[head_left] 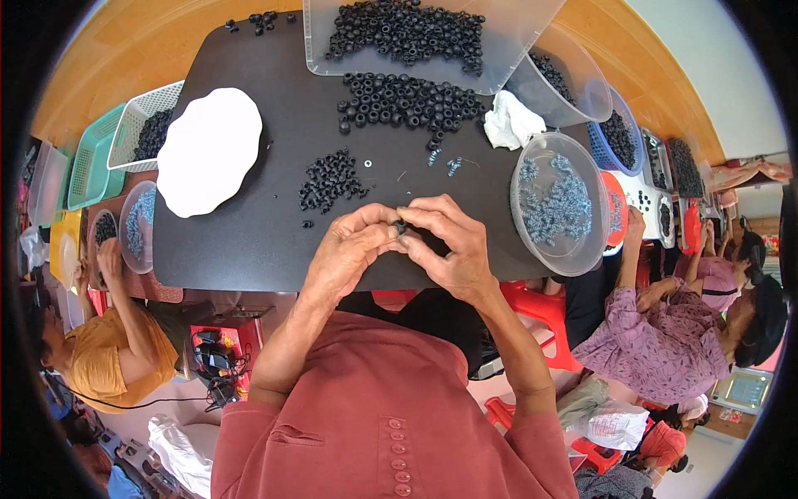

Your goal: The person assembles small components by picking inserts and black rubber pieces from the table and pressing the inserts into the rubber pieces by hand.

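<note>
Item: I see my left hand [353, 249] and right hand [453, 245] pinching one small black ring [401, 225] together at the black mat's [249, 241] six o'clock edge. Step, I judge: fitting a part; next calls for another ring from the small pile [330, 180], eleven o'clock. White scalloped plate [208, 151] at ten; clear bowl of grey springs [559, 204] at three.

Black tabletop [249, 241] on wood floor [91, 66], red stools [544, 312], daylight.

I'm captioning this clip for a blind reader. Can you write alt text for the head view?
Both hands, left hand and right hand, pinch a small black ring together over a black table, with piles of black rings and a clear bowl of grey springs beyond.
</note>
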{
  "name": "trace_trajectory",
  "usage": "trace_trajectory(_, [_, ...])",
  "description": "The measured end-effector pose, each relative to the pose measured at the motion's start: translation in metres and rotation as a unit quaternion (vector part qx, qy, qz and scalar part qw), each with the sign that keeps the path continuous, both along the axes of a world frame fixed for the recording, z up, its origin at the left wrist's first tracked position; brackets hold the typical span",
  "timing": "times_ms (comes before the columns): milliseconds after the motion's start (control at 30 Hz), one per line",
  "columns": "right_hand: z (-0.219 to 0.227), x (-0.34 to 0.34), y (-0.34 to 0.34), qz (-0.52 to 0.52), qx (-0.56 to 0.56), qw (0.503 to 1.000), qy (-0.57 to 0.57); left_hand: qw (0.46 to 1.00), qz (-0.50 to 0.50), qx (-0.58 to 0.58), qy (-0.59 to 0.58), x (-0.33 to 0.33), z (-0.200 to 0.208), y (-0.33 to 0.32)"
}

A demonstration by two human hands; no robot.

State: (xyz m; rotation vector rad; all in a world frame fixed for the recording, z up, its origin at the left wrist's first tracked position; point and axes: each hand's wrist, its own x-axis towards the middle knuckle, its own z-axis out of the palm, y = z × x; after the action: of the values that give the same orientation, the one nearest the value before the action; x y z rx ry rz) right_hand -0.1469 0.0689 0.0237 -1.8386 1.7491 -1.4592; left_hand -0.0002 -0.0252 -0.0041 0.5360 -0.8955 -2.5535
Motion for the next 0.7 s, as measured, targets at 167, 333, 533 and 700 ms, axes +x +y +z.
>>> trace_trajectory(167, [0.003, -0.001, 0.004, -0.023, 0.063, 0.995, -0.071, 0.978, 0.045, -0.185, -0.079, -0.001, -0.004, 0.009])
trace_trajectory(333, [0.004, -0.002, 0.005, -0.016, 0.066, 0.993, -0.101, 0.980, 0.018, -0.185, -0.066, 0.000, 0.001, 0.007])
trace_trajectory(533, [-0.005, -0.009, 0.007, 0.028, 0.052, 0.992, -0.108, 0.998, -0.050, -0.045, -0.002, 0.000, 0.002, -0.002])
trace_trajectory(700, [-0.008, -0.004, 0.004, 0.017, 0.000, 0.999, -0.044, 0.999, -0.011, -0.036, -0.020, 0.000, 0.001, 0.004])
